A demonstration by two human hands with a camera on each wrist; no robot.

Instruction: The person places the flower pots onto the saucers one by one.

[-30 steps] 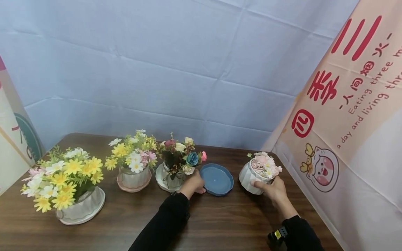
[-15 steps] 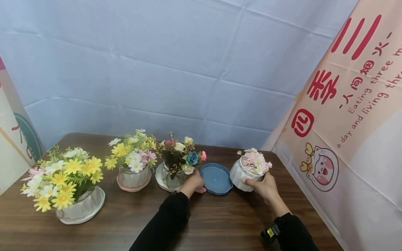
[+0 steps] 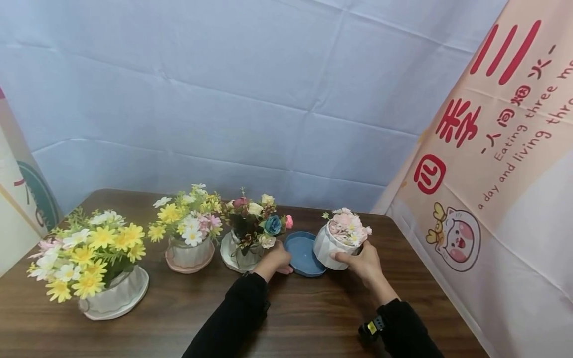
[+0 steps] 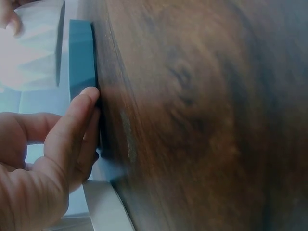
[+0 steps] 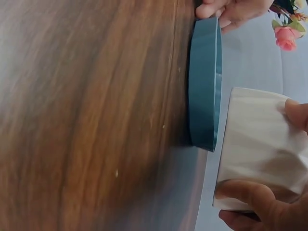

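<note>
My right hand [image 3: 368, 264] grips a white faceted flowerpot [image 3: 329, 248] filled with pale pink and white flowers [image 3: 349, 227]. In the head view the pot leans to the right and overlaps the right part of a blue saucer [image 3: 302, 254]. The right wrist view shows the pot's base [image 5: 220, 159] apart from the saucer, above its rim. At the saucer's left edge, my left hand [image 3: 276, 259] pinches the rim; fingertips [image 4: 87, 96] lie against the outer wall. Just left stands a pot of mixed roses [image 3: 255, 226] on a white saucer [image 3: 228, 253].
Further left, a pot of yellow and white daisies [image 3: 188, 251] stands on a pink saucer [image 3: 174, 266]. A larger daisy pot [image 3: 105, 293] sits on a white saucer [image 3: 134, 303] at the front left. Pale cloth [image 3: 179, 99] hangs behind the wooden table [image 3: 313, 318]; a printed cloth [image 3: 456, 199] hangs at right.
My right hand has carried the pink-flowered pot leftward, from the right of the blue saucer to over its right side. The left hand and the blue saucer have stayed in place.
</note>
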